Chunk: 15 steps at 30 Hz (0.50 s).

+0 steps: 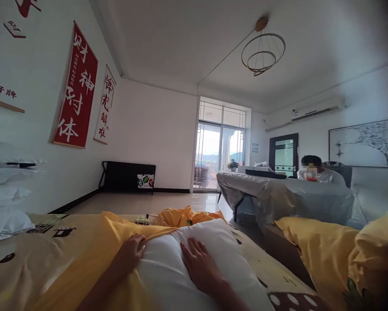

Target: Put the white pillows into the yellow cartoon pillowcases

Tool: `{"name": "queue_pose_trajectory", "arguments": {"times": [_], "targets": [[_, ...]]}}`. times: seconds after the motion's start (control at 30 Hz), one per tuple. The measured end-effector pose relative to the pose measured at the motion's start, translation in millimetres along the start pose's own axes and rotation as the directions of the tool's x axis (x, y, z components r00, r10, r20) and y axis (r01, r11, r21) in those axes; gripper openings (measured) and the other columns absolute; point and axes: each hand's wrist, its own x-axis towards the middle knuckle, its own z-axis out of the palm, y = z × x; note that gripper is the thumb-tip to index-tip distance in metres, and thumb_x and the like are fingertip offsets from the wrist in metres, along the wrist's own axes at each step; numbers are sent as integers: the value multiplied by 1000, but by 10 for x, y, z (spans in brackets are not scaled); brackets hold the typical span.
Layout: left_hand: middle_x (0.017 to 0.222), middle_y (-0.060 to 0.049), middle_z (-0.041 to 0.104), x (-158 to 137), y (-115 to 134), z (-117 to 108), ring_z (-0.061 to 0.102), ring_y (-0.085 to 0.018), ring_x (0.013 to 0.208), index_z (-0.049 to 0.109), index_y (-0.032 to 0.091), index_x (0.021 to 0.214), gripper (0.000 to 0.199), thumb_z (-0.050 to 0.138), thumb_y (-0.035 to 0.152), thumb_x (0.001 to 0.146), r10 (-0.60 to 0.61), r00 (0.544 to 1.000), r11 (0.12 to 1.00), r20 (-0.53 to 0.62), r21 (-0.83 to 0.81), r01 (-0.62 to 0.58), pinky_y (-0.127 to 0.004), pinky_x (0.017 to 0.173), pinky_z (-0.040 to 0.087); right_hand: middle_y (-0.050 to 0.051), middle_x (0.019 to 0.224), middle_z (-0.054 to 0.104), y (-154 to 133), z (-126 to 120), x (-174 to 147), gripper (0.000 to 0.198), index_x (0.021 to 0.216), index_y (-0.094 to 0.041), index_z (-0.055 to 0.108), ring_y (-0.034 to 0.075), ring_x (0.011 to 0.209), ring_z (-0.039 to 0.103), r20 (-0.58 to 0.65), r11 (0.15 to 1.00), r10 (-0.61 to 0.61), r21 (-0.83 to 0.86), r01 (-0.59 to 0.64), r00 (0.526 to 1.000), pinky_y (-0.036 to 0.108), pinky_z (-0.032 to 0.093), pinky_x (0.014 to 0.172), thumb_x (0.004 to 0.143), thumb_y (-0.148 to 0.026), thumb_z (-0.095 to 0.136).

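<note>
A white pillow [168,259] lies in front of me on a patterned bedspread [15,259]. A yellow pillowcase [83,263] spreads along its left side, one edge crossing the pillow's far left corner. My left hand [131,252] has its fingers curled onto the pillowcase where it meets the pillow; the fingertips are partly hidden. On the pillow's upper face rests my right hand [202,265], palm down, with its fingers stretched out. Beyond the pillow sits a crumpled heap of yellow cloth [181,216].
White pillows [7,194] are stacked at the left. A yellow pillow [326,242] lies at the right. Past the bed stand a plastic-covered table [271,190] and a seated person [321,172]. A black folded frame [125,177] leans by the far wall near the glass door [209,151].
</note>
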Motion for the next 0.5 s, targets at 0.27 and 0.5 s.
{"name": "queue_pose_trajectory", "arguments": {"times": [0.27, 0.5], "targets": [[124, -6, 63, 44, -282, 373, 57, -20, 115, 59, 18, 121, 42, 39, 32, 87, -31, 998, 988, 63, -148, 41, -34, 102, 40, 18, 138, 47, 203, 165, 220, 58, 139, -16, 43, 30, 130, 42, 200, 984, -26, 180, -11, 979, 48, 30, 107, 92, -49, 39], [91, -2, 69, -264, 111, 339, 61, -15, 88, 66, 23, 77, 30, 43, 37, 90, 409, 903, 906, 135, -180, -383, -25, 82, 45, 9, 129, 58, 116, 221, 22, 38, 121, -18, 61, 20, 120, 52, -124, 966, 54, 258, -20, 991, 38, 35, 104, 95, -31, 36]]}}
